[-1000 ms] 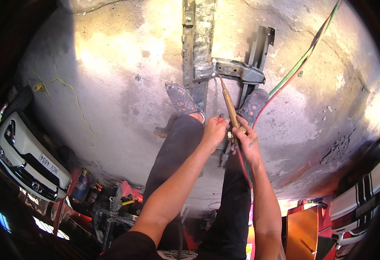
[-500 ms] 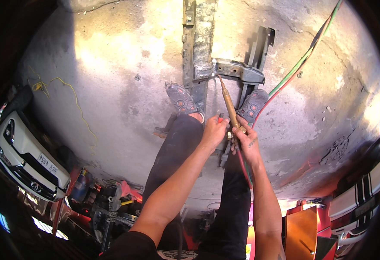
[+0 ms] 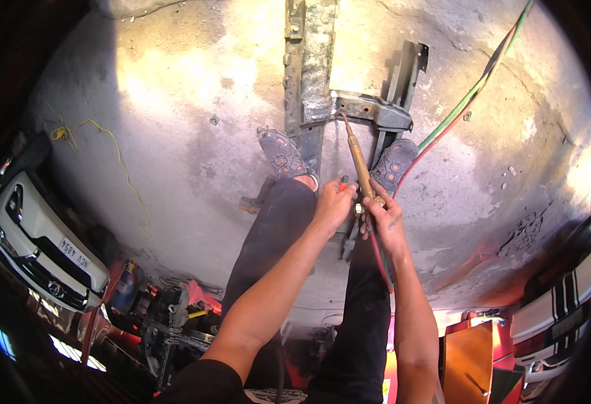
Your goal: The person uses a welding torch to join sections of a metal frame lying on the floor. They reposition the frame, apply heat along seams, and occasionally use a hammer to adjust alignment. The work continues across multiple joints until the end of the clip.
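Observation:
My right hand (image 3: 385,219) is wrapped round the valve end of a brass gas torch (image 3: 358,161), which points away from me. The torch's thin bent tip is at the joint between a long rusty steel rail (image 3: 317,60) and a dark steel bracket (image 3: 369,108); whether it touches cannot be told. No flame shows. Just left of the torch, my left hand (image 3: 334,207) is closed on a small orange-red thing (image 3: 343,186) with a dark end, which looks like a lighter. Red and green hoses (image 3: 378,259) run down from the torch's rear beside my right wrist.
My feet stand either side of the steel frame on the concrete floor (image 3: 194,135). Hoses (image 3: 457,111) cross the floor at upper right. A yellow cord (image 3: 117,145) lies left. A white car front (image 3: 43,242), a blue cylinder (image 3: 126,286) and an orange panel (image 3: 469,360) surround me.
The torch and my right hand have shifted very slightly to the right, its tip a little farther away. My left hand stays in place.

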`<state>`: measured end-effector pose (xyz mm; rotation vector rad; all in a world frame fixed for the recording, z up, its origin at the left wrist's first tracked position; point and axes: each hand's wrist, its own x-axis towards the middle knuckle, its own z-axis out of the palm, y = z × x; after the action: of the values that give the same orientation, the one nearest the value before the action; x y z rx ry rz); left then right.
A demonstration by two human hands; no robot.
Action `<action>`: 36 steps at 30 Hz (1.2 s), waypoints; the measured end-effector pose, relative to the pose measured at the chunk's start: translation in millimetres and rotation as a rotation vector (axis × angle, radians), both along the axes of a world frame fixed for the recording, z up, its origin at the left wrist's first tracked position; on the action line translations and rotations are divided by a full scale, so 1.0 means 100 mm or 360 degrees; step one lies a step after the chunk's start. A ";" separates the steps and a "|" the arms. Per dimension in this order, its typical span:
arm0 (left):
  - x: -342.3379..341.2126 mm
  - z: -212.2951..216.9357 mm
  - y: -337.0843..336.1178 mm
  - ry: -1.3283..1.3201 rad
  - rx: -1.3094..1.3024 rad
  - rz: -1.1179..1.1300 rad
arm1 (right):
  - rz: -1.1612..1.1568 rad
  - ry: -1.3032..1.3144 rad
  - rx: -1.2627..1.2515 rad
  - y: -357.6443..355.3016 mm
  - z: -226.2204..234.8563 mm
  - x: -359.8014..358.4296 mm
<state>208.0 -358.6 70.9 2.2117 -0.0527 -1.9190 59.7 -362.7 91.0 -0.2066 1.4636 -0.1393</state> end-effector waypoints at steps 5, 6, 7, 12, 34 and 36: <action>0.01 -0.02 0.01 0.0054 0.0020 0.0006 | -0.0006 0.0009 -0.0051 0.01 -0.03 -0.01; 0.01 -0.02 0.01 0.0069 0.0023 0.0012 | -0.0005 0.0015 -0.0066 0.02 -0.04 -0.01; 0.02 -0.02 0.01 0.0075 0.0034 0.0011 | -0.0005 0.0013 -0.0069 0.02 -0.05 -0.01; 0.00 -0.06 0.05 0.0070 0.0030 0.0042 | 0.0050 0.0002 -0.0125 0.05 -0.13 -0.07; 0.00 -0.06 0.03 0.0043 0.0004 0.0044 | 0.0010 -0.0010 -0.0111 0.02 -0.11 -0.03; -0.01 -0.04 0.00 0.0043 0.0031 0.0007 | 0.0035 0.0004 -0.0147 0.08 -0.16 -0.07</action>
<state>207.4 -358.3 66.6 2.1955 -0.0246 -1.9550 52.6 -354.9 74.8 -0.2981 1.4581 -0.1889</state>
